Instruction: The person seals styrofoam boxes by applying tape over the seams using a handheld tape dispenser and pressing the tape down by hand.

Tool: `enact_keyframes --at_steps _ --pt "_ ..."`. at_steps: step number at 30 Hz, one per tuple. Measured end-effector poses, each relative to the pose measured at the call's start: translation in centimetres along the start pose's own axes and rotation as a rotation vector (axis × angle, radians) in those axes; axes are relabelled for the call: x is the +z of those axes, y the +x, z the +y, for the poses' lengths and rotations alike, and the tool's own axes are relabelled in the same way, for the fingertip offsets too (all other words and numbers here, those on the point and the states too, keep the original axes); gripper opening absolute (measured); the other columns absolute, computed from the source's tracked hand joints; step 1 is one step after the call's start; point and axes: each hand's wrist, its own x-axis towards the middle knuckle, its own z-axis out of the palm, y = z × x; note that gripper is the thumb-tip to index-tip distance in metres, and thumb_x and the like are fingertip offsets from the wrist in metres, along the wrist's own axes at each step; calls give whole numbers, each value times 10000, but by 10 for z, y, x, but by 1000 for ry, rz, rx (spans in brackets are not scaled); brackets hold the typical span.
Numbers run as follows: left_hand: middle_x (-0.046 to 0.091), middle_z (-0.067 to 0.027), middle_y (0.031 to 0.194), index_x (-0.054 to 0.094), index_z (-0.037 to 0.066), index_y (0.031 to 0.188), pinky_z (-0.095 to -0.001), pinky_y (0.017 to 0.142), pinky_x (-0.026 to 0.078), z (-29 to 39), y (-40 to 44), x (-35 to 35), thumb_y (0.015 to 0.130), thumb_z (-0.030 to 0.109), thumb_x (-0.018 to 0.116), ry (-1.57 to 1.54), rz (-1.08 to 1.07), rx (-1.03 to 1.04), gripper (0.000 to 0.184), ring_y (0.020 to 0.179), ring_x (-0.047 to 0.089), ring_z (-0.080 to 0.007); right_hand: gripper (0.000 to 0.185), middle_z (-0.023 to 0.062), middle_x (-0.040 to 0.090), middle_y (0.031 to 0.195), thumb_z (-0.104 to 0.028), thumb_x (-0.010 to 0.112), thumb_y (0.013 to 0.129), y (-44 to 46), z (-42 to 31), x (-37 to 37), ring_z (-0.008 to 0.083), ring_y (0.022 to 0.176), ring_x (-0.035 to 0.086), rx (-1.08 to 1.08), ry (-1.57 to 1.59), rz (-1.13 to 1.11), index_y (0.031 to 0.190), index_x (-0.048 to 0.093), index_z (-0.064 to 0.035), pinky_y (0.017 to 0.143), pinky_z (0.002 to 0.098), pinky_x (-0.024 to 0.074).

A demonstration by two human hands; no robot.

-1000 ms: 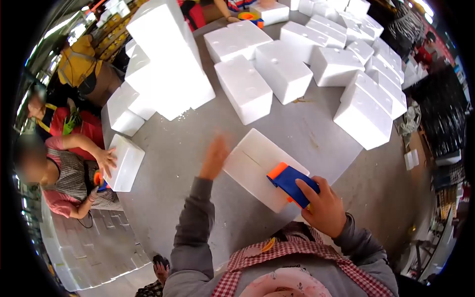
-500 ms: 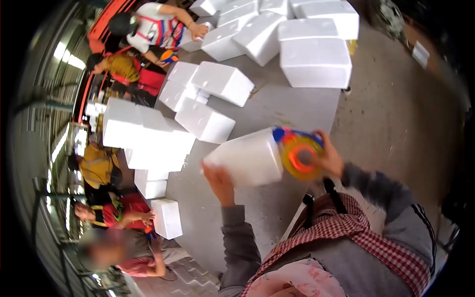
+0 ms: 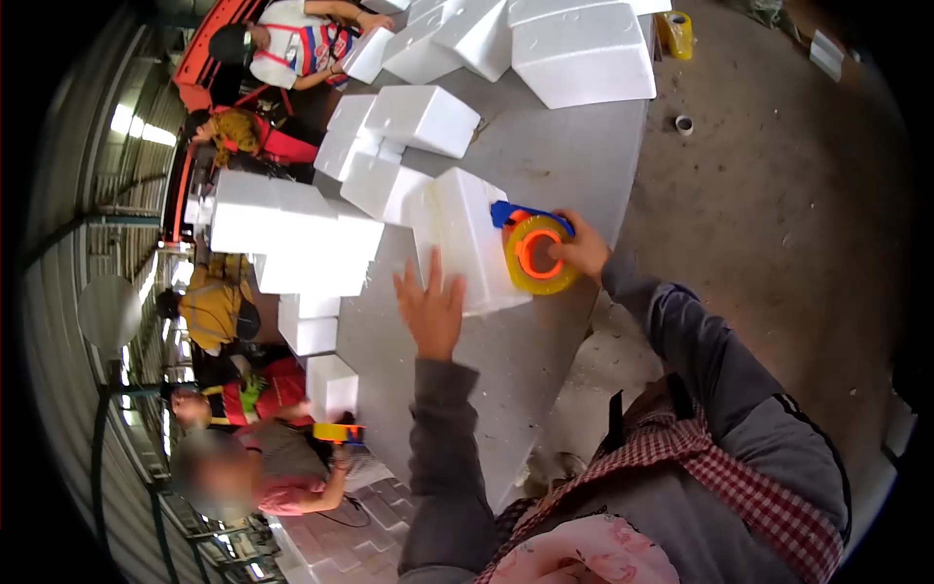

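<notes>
white boxes (image 3: 277, 229) stand stacked left of the left hand (image 3: 431, 310), which is spread, grasping nothing. just ahead of it is a foam box (image 3: 472, 238); a faint yellowish strip (image 3: 437, 222) suggests taping partly done, how much remains unclear. a tape dispenser (image 3: 537, 249) is gripped in the right hand (image 3: 585, 245).

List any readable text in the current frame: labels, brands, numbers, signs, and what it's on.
No readable text.
Tape dispenser in the right hand: no legible marking.
White box by the left hand: none legible.
Co-worker's red-white-blue top: too small and blurred to tell print from lettering.
</notes>
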Motion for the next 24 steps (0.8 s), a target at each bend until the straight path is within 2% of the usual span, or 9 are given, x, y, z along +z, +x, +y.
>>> enact_keyframes --at_steps 3,6,8,10,12,13,16,22,24 --pt "436 -208 1258 422 107 1313 -422 871 427 -4 9 25 873 449 485 -353 251 260 561 1199 402 -353 664 202 546 1132 -182 697 680 -46 16 2 297 1033 547 -57 139 59 1266 409 -61 888 352 438" --pt "418 -219 1273 416 82 1315 -434 858 433 31 -18 7 878 450 478 -392 200 31 575 1181 422 -373 670 157 524 1178 -148 685 698 -138 9 7 256 1089 518 -66 212 121 1292 390 -55 930 326 405" --pt "420 -207 1278 423 123 1319 -446 840 445 66 -38 -12 880 452 471 -212 15 -387 551 1142 449 -403 683 124 501 1196 -91 672 706 -179 1 15 215 1103 493 55 234 61 1314 363 -47 944 311 386" --pt "418 -176 1292 416 182 1329 -423 812 470 59 -51 -19 882 485 440 -139 -25 -420 541 1091 492 -401 708 102 492 1198 -54 669 714 -178 3 1 195 1098 483 -27 163 62 1336 332 -48 948 304 378" --pt "414 -164 1296 412 234 1334 -491 890 413 47 -42 -47 884 528 402 -150 -62 -169 538 1154 448 -373 716 105 472 1225 -34 658 731 -178 -25 -13 193 1130 458 141 515 5 1352 303 -50 967 309 361" --pt "381 -158 1343 428 253 1322 -612 961 266 33 -35 9 887 538 384 129 235 53 522 1266 332 -345 715 108 452 1249 -14 645 741 -189 -22 -19 196 1163 437 134 488 -5 1358 285 -42 985 312 344" --pt "344 -155 1386 454 266 1300 -696 959 121 37 -27 24 887 519 395 -149 160 -42 488 1337 204 -335 694 113 446 1256 -6 627 748 -242 -22 -37 199 1178 428 147 129 -84 1354 289 -36 990 312 341" --pt "342 -141 1397 478 241 1275 -659 993 122 43 -33 17 889 473 428 -134 195 -83 454 1318 245 -355 649 114 484 1218 -38 644 731 -168 -20 46 207 1126 475 156 60 -511 1320 371 -55 936 308 387" --pt "400 -145 1353 503 133 1244 -539 1036 210 26 -35 11 904 351 470 -455 255 -41 406 1281 319 -334 611 116 526 1195 -41 652 702 -130 -6 74 214 1108 498 -312 -396 -702 1277 445 -56 932 319 396"
